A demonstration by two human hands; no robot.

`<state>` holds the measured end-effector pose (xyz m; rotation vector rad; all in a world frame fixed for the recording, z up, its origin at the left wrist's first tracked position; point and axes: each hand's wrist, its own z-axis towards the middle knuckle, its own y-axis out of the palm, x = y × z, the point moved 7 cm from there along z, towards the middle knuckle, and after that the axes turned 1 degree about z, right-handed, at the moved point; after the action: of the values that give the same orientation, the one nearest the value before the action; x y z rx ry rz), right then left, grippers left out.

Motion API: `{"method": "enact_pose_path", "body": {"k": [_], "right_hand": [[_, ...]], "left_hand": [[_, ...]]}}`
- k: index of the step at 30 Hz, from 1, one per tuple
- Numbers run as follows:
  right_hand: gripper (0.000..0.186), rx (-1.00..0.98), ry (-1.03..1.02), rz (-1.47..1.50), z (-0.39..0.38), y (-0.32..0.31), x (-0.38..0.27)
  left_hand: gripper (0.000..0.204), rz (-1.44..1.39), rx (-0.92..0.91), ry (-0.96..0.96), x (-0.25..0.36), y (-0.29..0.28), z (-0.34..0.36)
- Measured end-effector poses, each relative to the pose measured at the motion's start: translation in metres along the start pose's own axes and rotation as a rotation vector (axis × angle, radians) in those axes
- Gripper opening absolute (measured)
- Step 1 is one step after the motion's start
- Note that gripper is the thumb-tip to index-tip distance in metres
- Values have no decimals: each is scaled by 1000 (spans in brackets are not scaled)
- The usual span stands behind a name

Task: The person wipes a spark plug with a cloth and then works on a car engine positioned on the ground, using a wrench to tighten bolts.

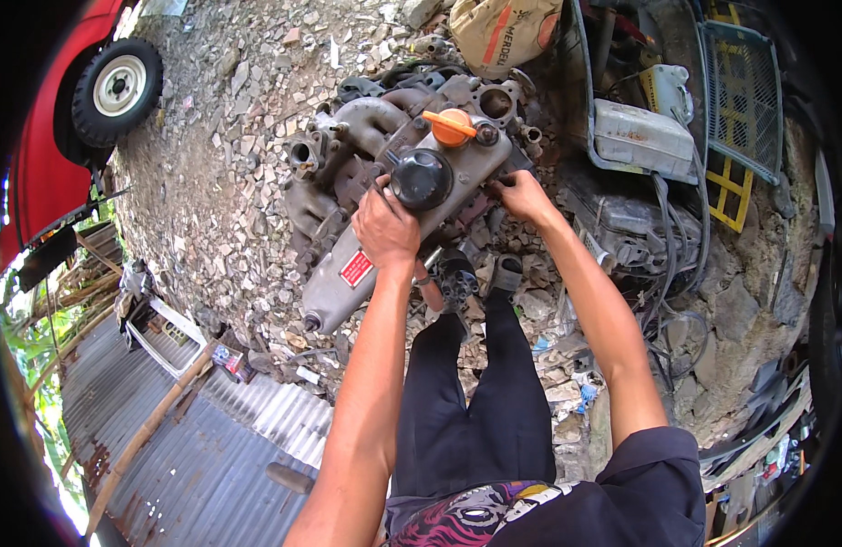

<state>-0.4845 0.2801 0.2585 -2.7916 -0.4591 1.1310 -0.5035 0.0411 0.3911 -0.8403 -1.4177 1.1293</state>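
Note:
A grey metal valve cover (334,290) with a red label lies slantwise on top of a dirty engine. On it are an orange oil filler cap (452,128) and a round black cap (421,179). My left hand (386,228) rests on the cover beside the black cap, its fingers curled at the cover's left edge. My right hand (523,197) is at the engine's right side, fingers bent together against a dark part; what they pinch is hidden. Curved intake pipes (364,123) stick out at the engine's far left.
Broken stone and tile pieces (257,173) cover the ground. A paper sack (503,36) stands at the back. On the right are a metal frame with a tank (644,139), cables (662,237) and a yellow rack (733,196). A red vehicle (51,146) and corrugated sheets (202,456) are on the left.

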Motion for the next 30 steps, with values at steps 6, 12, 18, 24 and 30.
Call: {"method": "enact_pose_path", "body": {"k": [6,12,18,24,30], "right_hand": [[30,-43,116,74,6,4,15],[32,-32,61,-7,2,3,3],[37,1,63,20,15,6,25],[40,93,-98,-127,14,6,17],[40,57,-27,-22,12,12,23]], "left_hand": [[26,-45,20,20,3,-3,0],[27,-58,42,14,0,-4,-1],[26,-70,34,7,3,-4,0],[24,-48,9,-22,0,-3,-2],[24,-46,-6,-32,0,-2,-1]]}}
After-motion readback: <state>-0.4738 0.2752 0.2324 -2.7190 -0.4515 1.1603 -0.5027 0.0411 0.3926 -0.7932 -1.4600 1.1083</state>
